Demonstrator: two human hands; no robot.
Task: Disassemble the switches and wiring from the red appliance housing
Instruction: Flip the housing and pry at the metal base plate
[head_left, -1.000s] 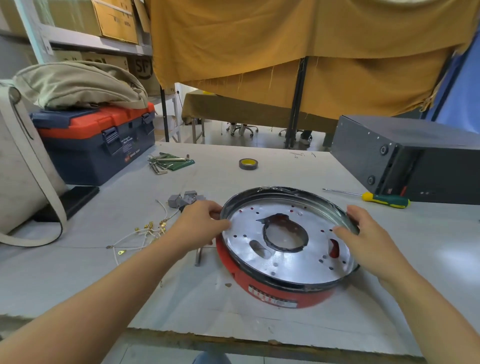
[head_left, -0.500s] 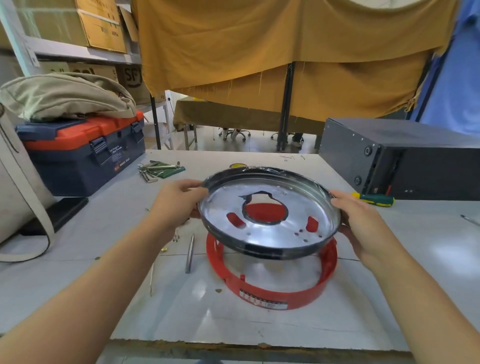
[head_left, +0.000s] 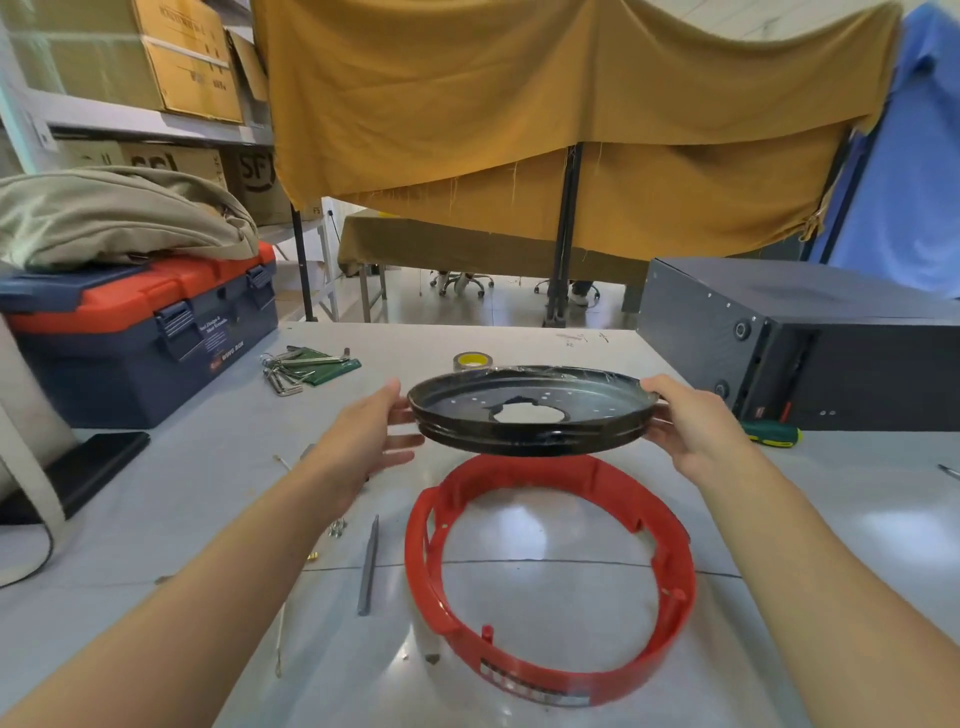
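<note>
The red appliance housing (head_left: 540, 675) is a bare plastic ring lying flat on the white table, near the front edge. Above it, off the table, hangs a round dark metal plate (head_left: 597, 410) with a hole in its middle and small holes around it. My left hand (head_left: 374, 441) grips the plate's left rim, thumb on top and fingers beneath. My right hand (head_left: 696, 426) grips the right rim the same way. A thin pale wire (head_left: 280, 639) lies on the table under my left forearm. No switches are in view.
A metal rod-like tool (head_left: 368, 566) and small screws (head_left: 336, 529) lie left of the ring. Behind are hex keys (head_left: 301, 369), a tape roll (head_left: 472, 359), a blue-and-red toolbox (head_left: 140, 332) under a bag, a grey metal box (head_left: 805, 353) and a green screwdriver (head_left: 771, 434).
Both hands lifted the metal plate out of the red ring and raised it higher and further back. The ring stays on the table.
</note>
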